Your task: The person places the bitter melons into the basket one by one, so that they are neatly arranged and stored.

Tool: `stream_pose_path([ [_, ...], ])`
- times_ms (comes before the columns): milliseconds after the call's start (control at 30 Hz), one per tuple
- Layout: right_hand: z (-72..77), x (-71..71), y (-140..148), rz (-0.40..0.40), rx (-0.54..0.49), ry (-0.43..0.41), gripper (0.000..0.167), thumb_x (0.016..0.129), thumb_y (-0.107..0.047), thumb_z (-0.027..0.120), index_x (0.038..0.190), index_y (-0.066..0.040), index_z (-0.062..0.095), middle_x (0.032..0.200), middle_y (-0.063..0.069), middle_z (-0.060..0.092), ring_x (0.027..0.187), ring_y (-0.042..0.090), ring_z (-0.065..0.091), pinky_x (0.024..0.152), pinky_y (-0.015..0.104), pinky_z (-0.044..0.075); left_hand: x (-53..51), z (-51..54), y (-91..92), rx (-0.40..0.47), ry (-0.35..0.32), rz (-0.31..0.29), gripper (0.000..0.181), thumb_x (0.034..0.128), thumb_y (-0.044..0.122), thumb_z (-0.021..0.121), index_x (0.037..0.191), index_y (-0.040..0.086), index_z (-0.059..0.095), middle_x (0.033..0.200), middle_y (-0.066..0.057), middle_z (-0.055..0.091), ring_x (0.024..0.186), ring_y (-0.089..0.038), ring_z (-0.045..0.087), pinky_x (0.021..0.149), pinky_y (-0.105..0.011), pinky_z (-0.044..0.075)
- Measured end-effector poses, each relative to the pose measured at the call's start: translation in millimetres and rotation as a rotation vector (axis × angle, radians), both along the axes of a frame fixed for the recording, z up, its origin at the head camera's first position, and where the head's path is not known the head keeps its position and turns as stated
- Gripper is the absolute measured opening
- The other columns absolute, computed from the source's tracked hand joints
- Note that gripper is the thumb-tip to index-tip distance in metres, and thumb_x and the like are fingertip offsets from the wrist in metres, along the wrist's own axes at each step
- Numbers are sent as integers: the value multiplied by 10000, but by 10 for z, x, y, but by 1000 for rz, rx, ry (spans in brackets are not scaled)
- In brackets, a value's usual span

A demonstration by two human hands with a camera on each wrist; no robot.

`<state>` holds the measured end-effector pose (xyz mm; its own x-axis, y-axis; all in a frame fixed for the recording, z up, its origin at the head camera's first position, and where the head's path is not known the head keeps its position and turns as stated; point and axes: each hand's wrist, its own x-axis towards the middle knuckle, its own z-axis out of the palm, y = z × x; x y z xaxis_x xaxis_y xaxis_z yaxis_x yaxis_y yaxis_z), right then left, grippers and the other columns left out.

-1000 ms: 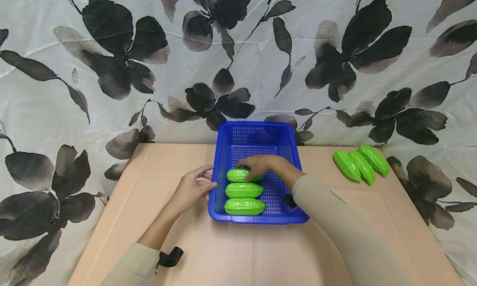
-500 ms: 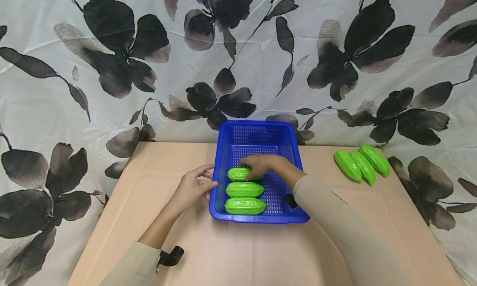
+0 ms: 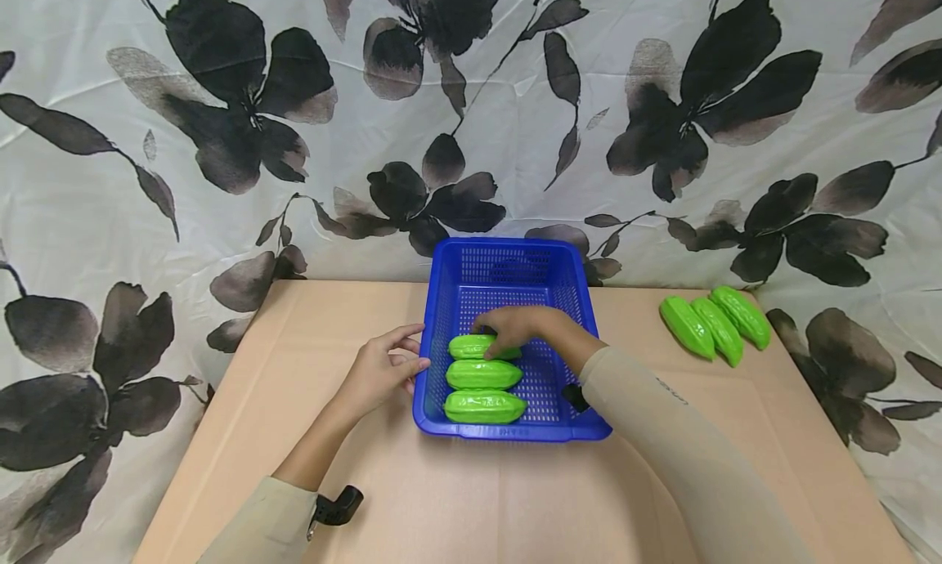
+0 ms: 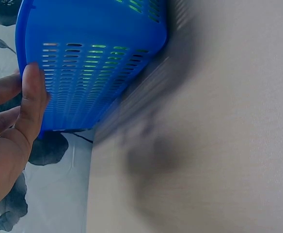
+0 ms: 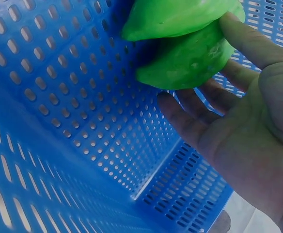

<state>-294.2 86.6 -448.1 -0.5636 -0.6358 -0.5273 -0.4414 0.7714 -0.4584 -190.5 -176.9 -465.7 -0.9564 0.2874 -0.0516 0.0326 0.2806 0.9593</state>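
Head cam's looking forward-down over table [image 3: 471, 499] from near side. Left-wrist cam's closely facing left outer wall [image 4: 86, 34] of basket [image 3: 511, 435]. Right-wrist cam's peering close inside, sharing interior [image 5: 83, 128] with head.

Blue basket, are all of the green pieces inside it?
No, three green pieces lie on the tabletop to the right of the basket.

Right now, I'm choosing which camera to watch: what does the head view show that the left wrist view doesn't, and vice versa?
Only the head view shows the right hand at the rear ridged green fruit, plus three similar fruits at far right.

Only the left wrist view shows the slotted outer left wall of the blue basket, green showing through.

Both show the left hand at the basket's rim, the tabletop and the floral cloth.
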Motion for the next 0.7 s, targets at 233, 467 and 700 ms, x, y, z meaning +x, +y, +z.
stream_pose_path([
  [233, 15, -1, 33, 2, -13, 8, 599, 985, -318, 714, 1492, -85, 495, 1453, 143, 566, 1391, 314, 508, 1202, 476, 434, -3, -7, 4, 6, -4, 3, 595, 931, -7, 730, 1485, -2, 512, 1142, -239, 653, 641, -119, 675, 605, -434, 655],
  [467, 127, -40, 138, -32, -48, -10, 619, 981, -324, 721, 1506, -94, 488, 1456, 144, 578, 1390, 310, 521, 1200, 471, 442, -39, -21, 42, 7, -12, 12, 595, 935, 2, 731, 1488, 5, 512, 1150, -243, 645, 642, -118, 672, 587, -376, 653],
  [700, 421, -67, 277, -41, -117, 35, 583, 1003, -307, 691, 1505, -99, 482, 1448, 167, 582, 1374, 357, 539, 1140, 480, 505, -70, -33, 59, 6, -10, 26, 592, 937, 6, 731, 1488, 2, 513, 1158, -254, 628, 643, -106, 668, 607, -443, 654],
])
